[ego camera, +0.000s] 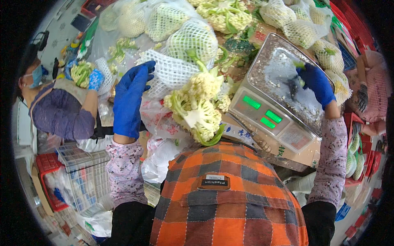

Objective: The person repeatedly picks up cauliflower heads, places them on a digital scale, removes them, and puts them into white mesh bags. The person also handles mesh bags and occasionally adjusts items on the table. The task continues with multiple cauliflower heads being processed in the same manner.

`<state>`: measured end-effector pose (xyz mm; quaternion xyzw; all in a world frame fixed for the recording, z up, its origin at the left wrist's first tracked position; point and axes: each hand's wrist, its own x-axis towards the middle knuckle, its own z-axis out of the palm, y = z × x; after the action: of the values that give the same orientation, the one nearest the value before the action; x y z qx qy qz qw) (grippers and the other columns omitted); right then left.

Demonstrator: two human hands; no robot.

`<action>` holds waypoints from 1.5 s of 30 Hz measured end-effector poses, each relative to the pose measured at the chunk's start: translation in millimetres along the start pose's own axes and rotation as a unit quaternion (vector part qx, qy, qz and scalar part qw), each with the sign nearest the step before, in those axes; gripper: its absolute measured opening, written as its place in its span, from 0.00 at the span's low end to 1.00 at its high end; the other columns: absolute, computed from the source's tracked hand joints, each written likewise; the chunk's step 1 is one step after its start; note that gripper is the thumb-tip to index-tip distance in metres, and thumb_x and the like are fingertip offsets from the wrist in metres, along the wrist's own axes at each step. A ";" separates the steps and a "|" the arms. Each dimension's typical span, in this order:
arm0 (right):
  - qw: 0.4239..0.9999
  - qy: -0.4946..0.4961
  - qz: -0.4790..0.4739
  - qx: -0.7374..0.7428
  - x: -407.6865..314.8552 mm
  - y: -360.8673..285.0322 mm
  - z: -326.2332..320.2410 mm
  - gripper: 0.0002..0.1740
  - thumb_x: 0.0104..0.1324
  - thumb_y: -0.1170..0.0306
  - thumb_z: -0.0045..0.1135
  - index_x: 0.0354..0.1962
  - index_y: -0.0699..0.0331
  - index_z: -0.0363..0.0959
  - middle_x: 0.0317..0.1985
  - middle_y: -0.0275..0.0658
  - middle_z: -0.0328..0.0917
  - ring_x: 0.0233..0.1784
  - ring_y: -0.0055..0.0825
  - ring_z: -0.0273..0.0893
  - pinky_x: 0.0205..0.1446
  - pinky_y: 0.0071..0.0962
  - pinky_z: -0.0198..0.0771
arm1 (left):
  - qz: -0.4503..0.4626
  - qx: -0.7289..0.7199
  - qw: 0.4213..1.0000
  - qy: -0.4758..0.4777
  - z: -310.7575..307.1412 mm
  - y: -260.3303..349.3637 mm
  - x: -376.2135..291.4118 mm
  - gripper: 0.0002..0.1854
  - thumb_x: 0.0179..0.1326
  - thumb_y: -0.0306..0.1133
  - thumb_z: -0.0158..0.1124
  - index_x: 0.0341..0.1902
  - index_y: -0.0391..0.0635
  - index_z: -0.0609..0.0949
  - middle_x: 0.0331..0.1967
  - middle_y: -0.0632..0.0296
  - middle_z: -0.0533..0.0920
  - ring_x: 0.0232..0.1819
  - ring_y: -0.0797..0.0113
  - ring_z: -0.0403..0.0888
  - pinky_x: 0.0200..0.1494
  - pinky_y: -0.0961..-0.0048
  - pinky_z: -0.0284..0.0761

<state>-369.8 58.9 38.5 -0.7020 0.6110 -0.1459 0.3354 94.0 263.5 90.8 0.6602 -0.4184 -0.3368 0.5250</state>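
My left hand (132, 98), in a blue glove, is raised with its fingers bent beside a white foam net sleeve (169, 70); nothing shows in its grasp. Over the metal pan of a digital scale (255, 70) is my right hand (315, 83), also blue-gloved. Green bits show at its fingertips, but blur hides whether it grips them. Loose cauliflower pieces (200, 107) with green stalks lie between my hands, close to my apron. Crumbs and a wet film cover the pan. The scale's green displays are lit.
Netted cauliflowers (192, 40) fill the table's far left, with more netted heads (304, 30) beyond the scale. A bare cauliflower (224, 15) lies between them. A masked co-worker (61, 107) handles cauliflower at left; another person (369, 83) stands at right, near red crates (347, 123).
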 end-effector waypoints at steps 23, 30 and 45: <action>0.908 -0.112 -0.401 0.046 -34.4 -174.2 193.0 0.38 0.56 0.76 0.68 0.64 0.50 0.67 0.57 0.47 0.72 0.61 0.44 0.72 0.67 0.36 0.67 | 0.054 0.204 0.977 -0.034 71.5 -96.7 -82.0 0.34 0.45 0.39 0.79 0.55 0.41 0.75 0.45 0.48 0.75 0.46 0.48 0.78 0.47 0.57 0.75; 0.899 -0.100 -0.232 0.357 -56.9 -168.0 148.5 0.29 0.60 0.71 0.69 0.59 0.60 0.70 0.57 0.36 0.77 0.55 0.21 0.75 0.58 0.25 0.72 | 0.106 0.097 0.989 -0.035 63.4 -47.4 -58.2 0.29 0.43 0.34 0.80 0.50 0.45 0.78 0.41 0.58 0.76 0.43 0.62 0.78 0.46 0.68 0.76; 0.894 0.400 -0.002 0.200 -109.1 -27.3 57.3 0.26 0.71 0.54 0.56 0.57 0.64 0.71 0.51 0.43 0.80 0.52 0.28 0.77 0.58 0.28 0.70 | 0.387 0.122 0.867 -0.290 264.4 32.2 27.4 0.27 0.46 0.37 0.77 0.51 0.43 0.79 0.45 0.48 0.77 0.47 0.48 0.78 0.55 0.59 0.74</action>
<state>-336.9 180.8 36.6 -0.5037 0.6497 -0.5346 0.1958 -134.5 126.7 63.5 0.3768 -0.8114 -0.2291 0.3836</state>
